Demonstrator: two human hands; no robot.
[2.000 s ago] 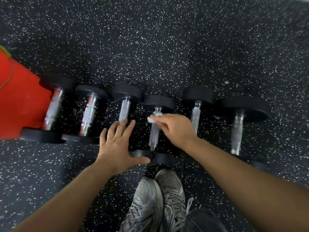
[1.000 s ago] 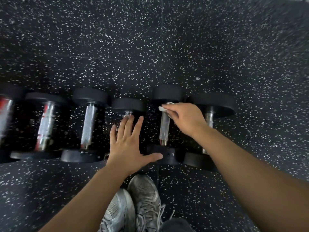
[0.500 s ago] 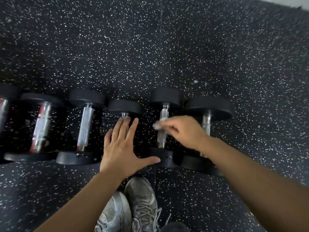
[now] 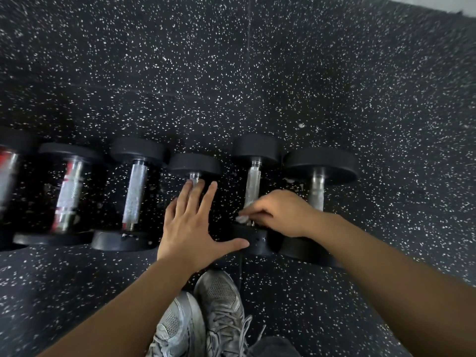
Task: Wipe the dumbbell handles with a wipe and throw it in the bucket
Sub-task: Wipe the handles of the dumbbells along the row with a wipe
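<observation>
Several black dumbbells with chrome handles lie in a row on the speckled floor. My right hand (image 4: 280,212) pinches a small white wipe (image 4: 243,217) against the near end of the fifth dumbbell's handle (image 4: 252,186). My left hand (image 4: 192,225) is spread flat with fingers apart over the fourth dumbbell (image 4: 194,164), hiding most of its handle. The rightmost dumbbell (image 4: 320,163) sits just beyond my right wrist. The bucket is out of view.
Dumbbells with red-marked handles (image 4: 68,191) lie at the far left. My two grey sneakers (image 4: 206,313) stand right below the row. Black speckled rubber floor (image 4: 231,73) extends beyond the dumbbells, with a pale edge at the top right corner.
My right hand slid the wipe from the far end of the fifth handle down to its near end. The view shifted right, and the orange bucket left the frame. My left hand stayed spread.
</observation>
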